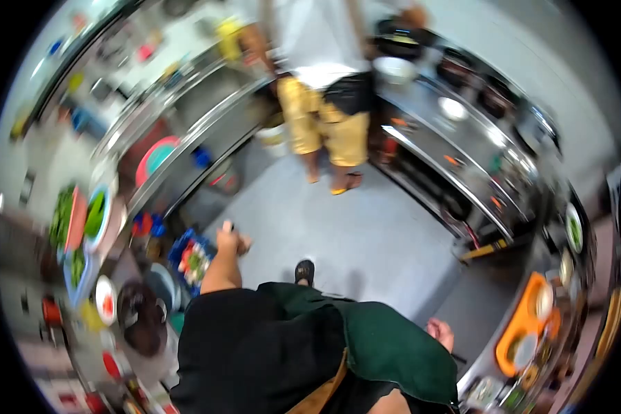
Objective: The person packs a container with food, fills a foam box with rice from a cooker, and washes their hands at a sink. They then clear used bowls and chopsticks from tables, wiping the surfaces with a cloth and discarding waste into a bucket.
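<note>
Over the grey floor at left centre is my left hand [233,240], its fingers bent; a small dark spot shows at the fingertips, too blurred to name. Close beside it, lower left, stands a blue basket [192,261] with red, white and green contents. At the lower right, my right hand [441,332] hangs beside the green cloth [386,345] at my waist, its fingers curled and blurred. A dark thin object [459,358] lies just below that hand; whether they touch is unclear.
A person [321,90] in yellow shorts stands ahead between a steel sink counter [186,141] and a steel stove counter [441,162]. Tubs of green leaves [62,217] are at the left. An orange tray [521,324] sits at the right. A dark shoe [304,271] is below.
</note>
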A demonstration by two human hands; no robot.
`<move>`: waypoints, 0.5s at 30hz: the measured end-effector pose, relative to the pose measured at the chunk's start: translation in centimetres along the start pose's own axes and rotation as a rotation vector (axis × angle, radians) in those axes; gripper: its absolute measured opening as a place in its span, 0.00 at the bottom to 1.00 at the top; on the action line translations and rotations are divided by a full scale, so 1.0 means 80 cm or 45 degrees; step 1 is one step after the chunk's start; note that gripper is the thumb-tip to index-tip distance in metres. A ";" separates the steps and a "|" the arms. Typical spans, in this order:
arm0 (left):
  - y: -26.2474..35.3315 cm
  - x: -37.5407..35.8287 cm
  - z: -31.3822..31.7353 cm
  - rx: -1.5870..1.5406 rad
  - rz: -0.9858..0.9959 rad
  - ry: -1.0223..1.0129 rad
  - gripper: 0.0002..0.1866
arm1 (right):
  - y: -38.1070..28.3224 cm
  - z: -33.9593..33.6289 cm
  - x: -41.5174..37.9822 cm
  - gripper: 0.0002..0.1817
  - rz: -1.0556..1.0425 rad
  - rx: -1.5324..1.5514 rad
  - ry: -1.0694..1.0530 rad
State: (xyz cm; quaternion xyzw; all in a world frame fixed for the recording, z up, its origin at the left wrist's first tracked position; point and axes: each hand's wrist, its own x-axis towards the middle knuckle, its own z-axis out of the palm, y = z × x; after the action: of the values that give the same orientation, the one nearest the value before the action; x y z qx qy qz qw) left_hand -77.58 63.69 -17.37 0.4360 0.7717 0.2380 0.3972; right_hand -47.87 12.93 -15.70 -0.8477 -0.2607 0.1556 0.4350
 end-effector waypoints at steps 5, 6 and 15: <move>-0.053 0.214 -0.065 -0.193 -0.117 0.694 0.18 | -0.206 0.169 0.156 0.07 -0.293 -0.153 -0.403; -0.085 0.281 -0.076 -0.420 -0.092 0.656 0.15 | -0.223 0.216 0.179 0.07 -0.394 -0.142 -0.500; 0.023 0.413 -0.287 -0.502 0.093 0.942 0.13 | -0.484 0.512 0.309 0.08 -1.251 -0.014 -1.122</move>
State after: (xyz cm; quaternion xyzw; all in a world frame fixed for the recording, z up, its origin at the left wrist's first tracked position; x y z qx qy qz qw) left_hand -105.59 92.59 -16.32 0.2640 0.7860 0.5355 0.1603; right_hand -59.70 72.90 -8.42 -0.4894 -0.7716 0.2701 0.3036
